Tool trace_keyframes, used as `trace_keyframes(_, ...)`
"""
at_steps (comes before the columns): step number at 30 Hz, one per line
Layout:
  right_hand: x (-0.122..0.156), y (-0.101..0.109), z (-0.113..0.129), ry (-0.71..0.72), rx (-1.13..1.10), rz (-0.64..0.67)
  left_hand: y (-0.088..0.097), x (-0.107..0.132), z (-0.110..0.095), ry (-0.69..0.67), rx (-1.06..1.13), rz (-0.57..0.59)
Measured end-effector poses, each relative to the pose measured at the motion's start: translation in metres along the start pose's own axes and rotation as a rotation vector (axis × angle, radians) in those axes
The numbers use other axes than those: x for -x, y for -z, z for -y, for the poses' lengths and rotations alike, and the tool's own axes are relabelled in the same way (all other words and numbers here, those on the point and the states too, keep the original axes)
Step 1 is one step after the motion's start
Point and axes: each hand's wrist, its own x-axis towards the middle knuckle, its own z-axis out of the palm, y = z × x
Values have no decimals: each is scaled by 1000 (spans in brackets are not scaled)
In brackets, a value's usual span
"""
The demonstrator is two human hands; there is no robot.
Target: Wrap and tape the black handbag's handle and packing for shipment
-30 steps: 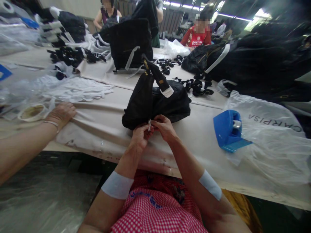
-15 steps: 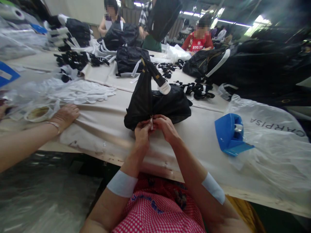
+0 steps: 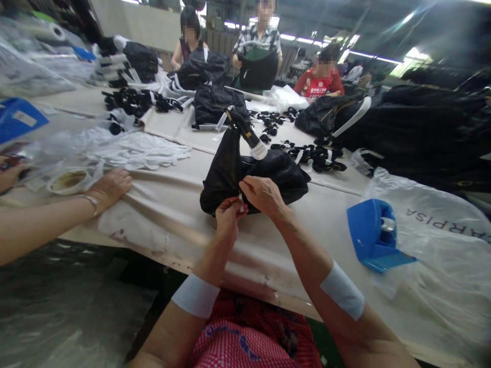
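Note:
A black handbag [image 3: 220, 179] stands on the cloth-covered table in front of me, its strap upright with a white wrapping [image 3: 260, 151] around part of it. At the bag's near side, my left hand [image 3: 228, 213] pinches a small white strip [image 3: 241, 202]. Just above that, my right hand [image 3: 265, 195] has its fingers drawn together against the bag. What lies between the right fingertips is too small to make out.
White strips [image 3: 141, 149] and a round tub [image 3: 68, 181] lie left, near another person's hand [image 3: 111, 190]. A blue tape dispenser [image 3: 370, 232] and a clear plastic bag [image 3: 441, 255] are right. Black straps [image 3: 316, 155] and more bags [image 3: 219, 102] lie beyond; several people work there.
My right hand has risen slightly away from the left, which still pinches the white strip. Across the table, a person has lowered a dark bag. The view has shifted a little.

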Motion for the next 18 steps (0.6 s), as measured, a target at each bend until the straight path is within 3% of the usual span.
trace_keyframes(3, -6, 5, 6, -48, 31, -176, -1, -1, 0, -2, -30, -17)
trace_keyframes(5, -16, 5, 8, -78, 9, -218, -2, 0, -1, -14, -48, -19)
trace_keyframes(13, -74, 7, -11, 161, -39, 172, -1, 18, 4, -60, -99, 0)
trace_keyframes(18, -62, 24, -13, 211, 48, 181, 0, 35, 6, 4, -160, 74)
